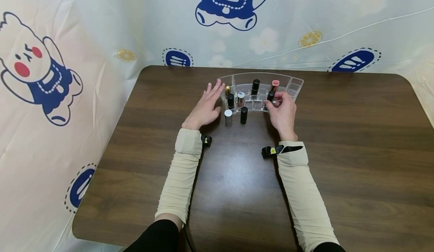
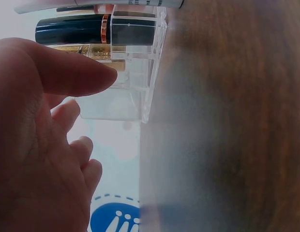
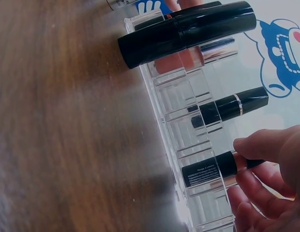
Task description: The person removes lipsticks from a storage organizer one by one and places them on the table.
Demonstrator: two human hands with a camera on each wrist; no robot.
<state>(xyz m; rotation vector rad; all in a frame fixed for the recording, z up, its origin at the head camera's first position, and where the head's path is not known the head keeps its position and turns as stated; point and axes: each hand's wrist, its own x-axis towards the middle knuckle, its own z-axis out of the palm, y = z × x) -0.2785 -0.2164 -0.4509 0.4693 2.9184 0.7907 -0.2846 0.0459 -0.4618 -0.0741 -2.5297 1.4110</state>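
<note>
clear organizer (image 1: 296, 87) spans between my fingers. left hand (image 1: 205, 107) at its left end, fingers apart. right hand (image 1: 283, 113): thumb and fingers pinch a black tube (image 3: 208, 169), base down in the organizer below them. likely seating it; next calls for easing the pinch.

The dark-brown wooden tabletop (image 1: 356, 150) is grained; the curved plastic organiser (image 1: 243, 79) is clear; one black cylindrical tube (image 2: 70, 30) wears a coppery band; a second black tube (image 3: 205, 169) bears white print; the pale backdrop (image 1: 112, 14) has blue-clothed, red-cheeked cartoon figures (image 1: 51, 78).
</note>
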